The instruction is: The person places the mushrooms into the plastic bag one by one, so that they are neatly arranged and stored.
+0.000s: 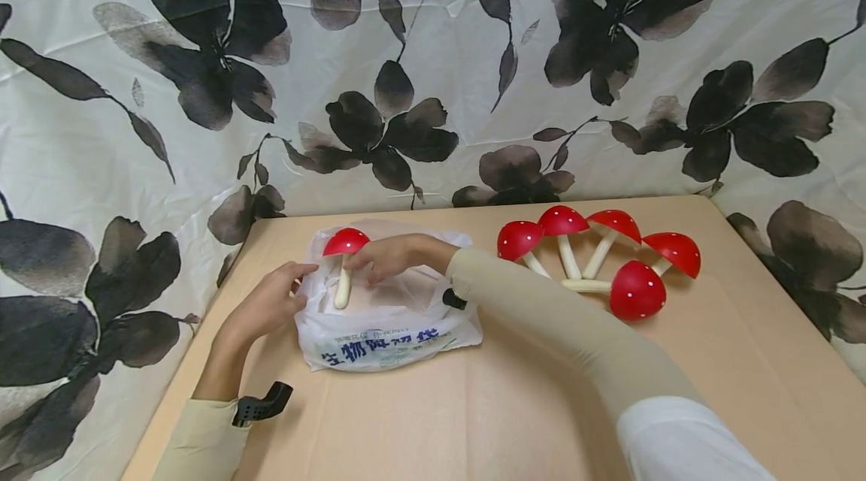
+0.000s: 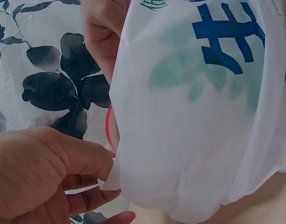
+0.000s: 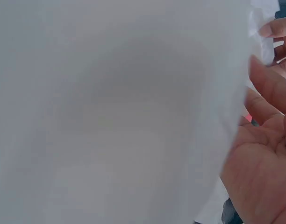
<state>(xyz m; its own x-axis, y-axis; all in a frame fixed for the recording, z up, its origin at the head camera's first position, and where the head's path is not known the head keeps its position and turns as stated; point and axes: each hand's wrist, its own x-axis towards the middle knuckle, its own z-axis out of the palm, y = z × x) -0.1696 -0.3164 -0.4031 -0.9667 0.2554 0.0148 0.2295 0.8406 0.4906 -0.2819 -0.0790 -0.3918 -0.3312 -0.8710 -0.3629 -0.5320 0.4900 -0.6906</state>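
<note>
In the head view, your left hand (image 1: 267, 304) pinches the left edge of a white plastic bag (image 1: 406, 319) between thumb and finger; the left wrist view shows that grip up close. Your right hand (image 1: 399, 254) reaches over the bag's open mouth with its fingers bent and drawn narrow. The fingertips meet the stem of a red-capped toy mushroom (image 1: 343, 289), but you cannot tell whether they pinch it or just touch it; in the right wrist view the bag wall hides part of the hand.

The mushroom sits between your two hands, just left of your right fingertips, cap up near the far rim and pale stem down in the bag's mouth. Bench (image 1: 419, 421) surface runs in front of the bag toward you, and the far bench edge passes just behind it, against the floral cloth (image 1: 473, 113). To the right, well apart from the bag, five more toy mushrooms (image 1: 600, 255) lie fanned out, white-spotted, near that far edge.

The bag's front carries large blue Chinese characters, crumpled, seemingly 生物降解袋; the smaller lines are too small to read. Close up, a green leaf print shows too.
</note>
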